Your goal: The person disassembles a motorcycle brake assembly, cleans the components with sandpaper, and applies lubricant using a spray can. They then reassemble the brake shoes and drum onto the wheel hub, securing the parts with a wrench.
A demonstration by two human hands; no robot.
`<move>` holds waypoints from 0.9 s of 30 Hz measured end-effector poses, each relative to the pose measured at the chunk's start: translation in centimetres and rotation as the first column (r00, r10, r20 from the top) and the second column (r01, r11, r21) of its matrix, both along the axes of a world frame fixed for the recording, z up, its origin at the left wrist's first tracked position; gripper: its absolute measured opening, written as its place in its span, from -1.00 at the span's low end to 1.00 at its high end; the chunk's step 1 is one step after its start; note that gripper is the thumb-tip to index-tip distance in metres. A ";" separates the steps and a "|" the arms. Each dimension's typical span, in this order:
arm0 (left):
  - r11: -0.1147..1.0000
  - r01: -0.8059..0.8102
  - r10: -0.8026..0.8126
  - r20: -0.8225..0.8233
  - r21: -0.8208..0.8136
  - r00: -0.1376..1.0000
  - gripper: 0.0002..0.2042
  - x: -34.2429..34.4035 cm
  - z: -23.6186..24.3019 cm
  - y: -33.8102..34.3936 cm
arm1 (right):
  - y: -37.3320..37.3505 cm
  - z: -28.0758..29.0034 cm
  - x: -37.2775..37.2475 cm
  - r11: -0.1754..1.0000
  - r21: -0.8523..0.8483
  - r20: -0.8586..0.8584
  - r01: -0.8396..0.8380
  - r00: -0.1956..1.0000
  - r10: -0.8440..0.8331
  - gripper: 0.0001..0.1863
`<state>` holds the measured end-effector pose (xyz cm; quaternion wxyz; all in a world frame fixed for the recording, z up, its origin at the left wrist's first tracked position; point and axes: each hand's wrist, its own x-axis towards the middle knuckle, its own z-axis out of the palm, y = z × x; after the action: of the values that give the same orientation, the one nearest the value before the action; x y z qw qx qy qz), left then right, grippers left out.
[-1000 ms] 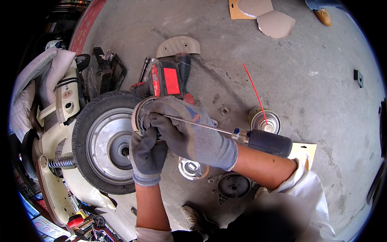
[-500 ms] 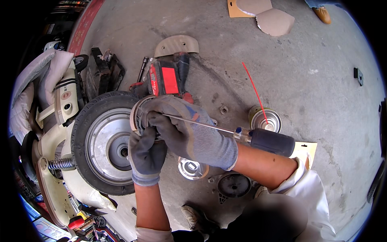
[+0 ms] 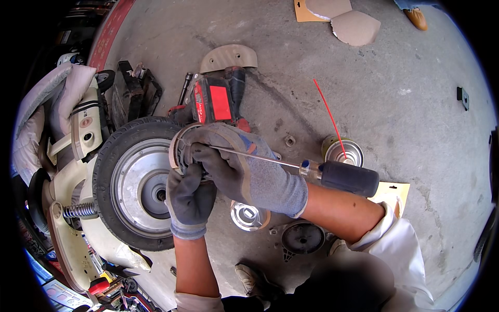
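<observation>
Both my hands wear grey work gloves and meet in front of a scooter wheel (image 3: 120,193). A curved, tan-edged part that looks like a brake shoe (image 3: 174,151) sits between them, its far side hidden by the gloves. My left hand (image 3: 191,203) is closed on its lower end, fingers bent. From the right, my right hand (image 3: 249,169) closes around the upper side of the same part and grips the thin shaft of a screwdriver (image 3: 349,178). The black handle lies back above my right forearm; the shaft's tip is hidden at the fingers.
A red-and-black cordless impact wrench (image 3: 218,99) lies beyond my hands. A spray can (image 3: 353,148) with a red straw stands at right. Nearer lie a shiny round can (image 3: 249,217) and a dark round cover (image 3: 303,238). Scooter bodywork (image 3: 67,208) fills the left.
The screwdriver handle has shifted very slightly left. Both hands keep their hold, and the rest of the scene is nearly the same.
</observation>
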<state>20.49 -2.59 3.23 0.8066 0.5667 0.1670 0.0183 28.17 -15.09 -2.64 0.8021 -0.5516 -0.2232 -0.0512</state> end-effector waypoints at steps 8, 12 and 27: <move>1.000 -0.003 0.003 0.000 -0.029 1.000 -0.56 -0.5 -0.9 0.7 | -1.0 -0.8 -2.2 0.987 0.066 -0.104 -0.145 0.983 0.151 -0.69; 0.996 -0.086 0.086 -0.009 0.007 0.996 -0.55 0.2 -0.3 0.3 | -4.7 -0.6 -5.6 0.929 0.168 -0.144 -0.329 0.924 0.354 -0.64; 0.992 0.040 -0.035 0.037 -0.123 0.999 -0.67 6.4 -0.4 -2.6 | -11.5 -2.8 -12.8 0.741 -0.367 -0.217 -0.563 0.826 0.520 -0.78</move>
<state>26.92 -5.15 2.82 0.8432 0.5182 0.1433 0.0025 15.35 -26.63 -5.42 0.6561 -0.6221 -0.3387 0.2605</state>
